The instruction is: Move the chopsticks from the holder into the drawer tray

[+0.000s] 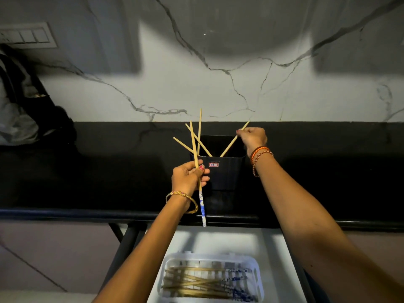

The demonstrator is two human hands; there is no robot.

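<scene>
Tray (172,262): pale plastic, sits in the open white drawer (275,259) at the bottom of the view, below the counter edge.
Chopsticks in tray (196,283): a loose pile lying roughly side by side, some crossing, blue-patterned ends toward the right.
Left hand (188,179): above the front part of the counter, just in front of the holder, fingers closed around one chopstick.
Held chopstick (197,171): nearly upright, bare wooden end up, blue-and-white patterned end hanging below the hand past the counter edge, over the drawer.
Left wrist: gold bangle (182,201).
Counter (87,171): black and glossy, running across the view.
Holder (223,171): dark square container on the counter between the two hands, small red label on its front face.
Chopsticks in holder (199,136): three lean up and left out of the left side.
Right hand (253,137): at the holder's back right corner, fingertips pinching a chopstick (231,143) that slants up and right, lower end inside the holder.
Right wrist: red and beaded bracelets (259,155).
Wall (218,73): white marble with grey veins, behind the counter.
</scene>
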